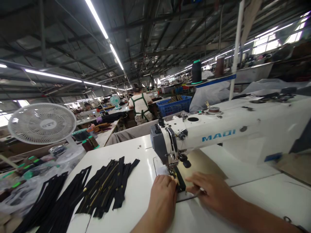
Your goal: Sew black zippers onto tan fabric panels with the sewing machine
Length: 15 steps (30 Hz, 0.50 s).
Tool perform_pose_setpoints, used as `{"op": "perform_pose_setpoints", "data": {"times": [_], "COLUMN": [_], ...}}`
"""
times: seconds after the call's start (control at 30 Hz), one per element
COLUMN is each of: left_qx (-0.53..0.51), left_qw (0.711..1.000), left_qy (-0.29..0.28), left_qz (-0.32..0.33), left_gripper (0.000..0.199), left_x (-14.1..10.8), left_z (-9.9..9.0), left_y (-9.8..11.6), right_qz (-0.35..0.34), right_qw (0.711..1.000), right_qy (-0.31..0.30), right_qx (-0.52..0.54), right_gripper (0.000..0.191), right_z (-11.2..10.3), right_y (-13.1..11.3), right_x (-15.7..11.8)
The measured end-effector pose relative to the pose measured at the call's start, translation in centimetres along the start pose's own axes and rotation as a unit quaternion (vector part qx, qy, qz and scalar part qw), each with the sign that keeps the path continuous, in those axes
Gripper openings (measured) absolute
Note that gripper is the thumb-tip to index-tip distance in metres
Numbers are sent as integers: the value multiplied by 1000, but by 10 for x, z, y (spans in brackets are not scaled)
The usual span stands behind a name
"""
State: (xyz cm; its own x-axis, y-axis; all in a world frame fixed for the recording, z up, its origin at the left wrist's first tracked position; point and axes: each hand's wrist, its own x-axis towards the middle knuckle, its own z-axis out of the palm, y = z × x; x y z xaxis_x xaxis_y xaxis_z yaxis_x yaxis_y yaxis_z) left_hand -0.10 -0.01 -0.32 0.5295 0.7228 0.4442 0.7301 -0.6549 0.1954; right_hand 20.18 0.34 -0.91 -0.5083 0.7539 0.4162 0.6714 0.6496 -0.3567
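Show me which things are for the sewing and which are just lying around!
For the sewing, it seems:
the white sewing machine
the left hand and right hand, near the needle
the black zipper strip between them
the loose zipper strips, probably

Just around, it seems:
the white fan
the small teal fan
the blue basket

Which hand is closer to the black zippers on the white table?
Left. The left hand is to the right of the black zippers, not touching; the right hand is farther right.
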Motion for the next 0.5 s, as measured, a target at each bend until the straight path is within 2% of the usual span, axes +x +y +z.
{"op": "perform_pose_setpoints", "data": {"times": [0.1, 0.23, 0.5], "left_qx": [42, 76, 72], "left_qw": [998, 995, 994], "left_qy": [-27, -61, -81], "left_qz": [26, 7, 0], "left_gripper": [27, 25, 25], "left_x": [1, 3, 5], "left_z": [-4, -7, -6], "left_y": [3, 7, 4], "right_qz": [33, -12, -24], "right_qw": [998, 998, 997], "right_qy": [-9, -44, 6], "right_qx": [-53, -51, -73], "right_gripper": [38, 29, 19], "right_z": [-10, -16, 3], "right_y": [9, 17, 20], "right_x": [12, 31, 40]}}
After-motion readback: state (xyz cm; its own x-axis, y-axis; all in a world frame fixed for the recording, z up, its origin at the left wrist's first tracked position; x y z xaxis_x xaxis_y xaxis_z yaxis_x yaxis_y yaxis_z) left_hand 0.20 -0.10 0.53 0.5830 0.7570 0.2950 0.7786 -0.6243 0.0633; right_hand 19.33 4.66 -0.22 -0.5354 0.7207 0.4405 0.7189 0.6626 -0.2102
